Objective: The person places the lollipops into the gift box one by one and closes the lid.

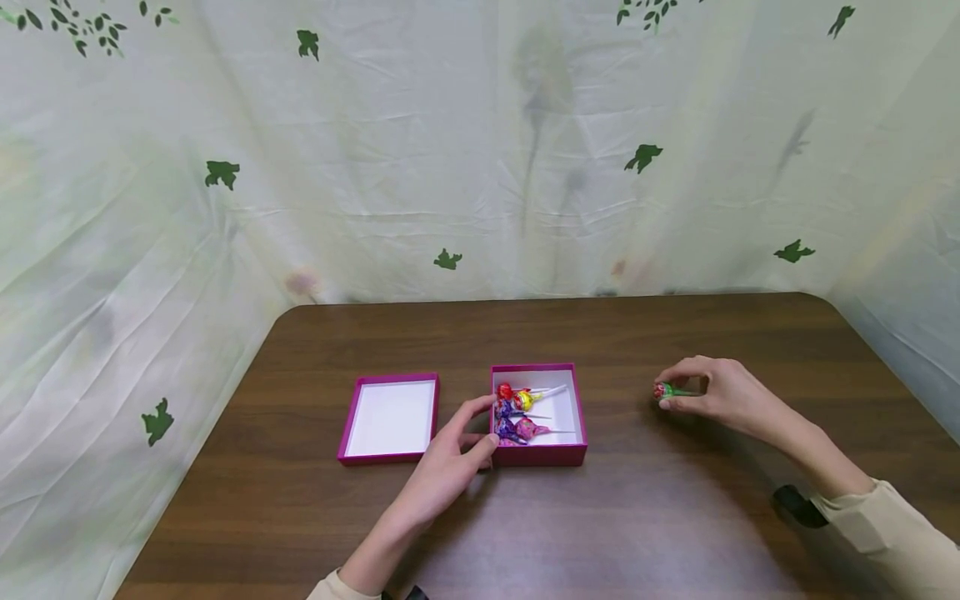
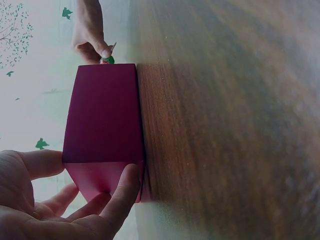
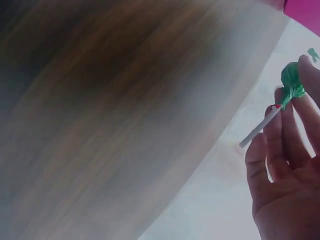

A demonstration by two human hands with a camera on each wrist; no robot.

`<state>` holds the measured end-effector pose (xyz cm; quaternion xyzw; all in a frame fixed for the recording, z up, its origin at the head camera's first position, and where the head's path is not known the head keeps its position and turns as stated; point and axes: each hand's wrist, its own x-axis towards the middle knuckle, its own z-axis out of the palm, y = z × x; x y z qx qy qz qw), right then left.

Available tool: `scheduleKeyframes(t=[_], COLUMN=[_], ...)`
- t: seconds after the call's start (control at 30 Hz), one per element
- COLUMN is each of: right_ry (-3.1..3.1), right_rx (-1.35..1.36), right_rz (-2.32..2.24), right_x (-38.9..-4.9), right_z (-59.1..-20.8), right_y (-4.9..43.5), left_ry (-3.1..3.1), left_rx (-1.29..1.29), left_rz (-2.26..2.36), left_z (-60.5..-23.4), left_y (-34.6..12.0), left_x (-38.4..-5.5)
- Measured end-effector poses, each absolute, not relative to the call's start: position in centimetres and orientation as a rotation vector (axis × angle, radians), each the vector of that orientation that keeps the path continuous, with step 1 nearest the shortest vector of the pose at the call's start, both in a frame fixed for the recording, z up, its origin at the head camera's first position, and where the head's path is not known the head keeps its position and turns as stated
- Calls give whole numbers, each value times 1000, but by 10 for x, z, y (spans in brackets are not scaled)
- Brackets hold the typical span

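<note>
A magenta box [image 1: 540, 455] with a white inside stands on the table, holding several wrapped lollipops [image 1: 528, 428] in purple, pink, red and yellow, mostly toward its left side. My left hand [image 1: 447, 461] holds the box at its left side, the thumb at the front left corner and fingers along that wall, as the left wrist view also shows. Out to the right, my right hand [image 1: 723, 393] pinches a green and red lollipop [image 1: 663, 390] just above the table. Its white stick [image 3: 260, 127] points back toward the palm in the right wrist view.
Left of the box lies its magenta lid [image 1: 390, 417], white inside facing up. Everything rests on a brown wooden table [image 1: 607, 533]. A pale cloth with green leaf shapes [image 1: 450, 167] hangs behind the table and along its sides.
</note>
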<state>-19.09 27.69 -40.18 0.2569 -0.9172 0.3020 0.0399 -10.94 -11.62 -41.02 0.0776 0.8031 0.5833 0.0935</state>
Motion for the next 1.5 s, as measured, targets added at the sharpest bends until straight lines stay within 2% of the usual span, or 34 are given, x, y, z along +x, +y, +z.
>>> scheduleKeyframes(t=[0.7, 1.5], right_ry=[-2756, -2529], right_rx=[871, 977], right_rz=[1112, 1484], right_x=[-180, -168], right_z=[-391, -343], right_y=[254, 194], left_ry=[2384, 2372], left_rx=[233, 247], left_rz=[1721, 1766], left_z=[-411, -409], left_y=[-116, -115], left_x=[-110, -109])
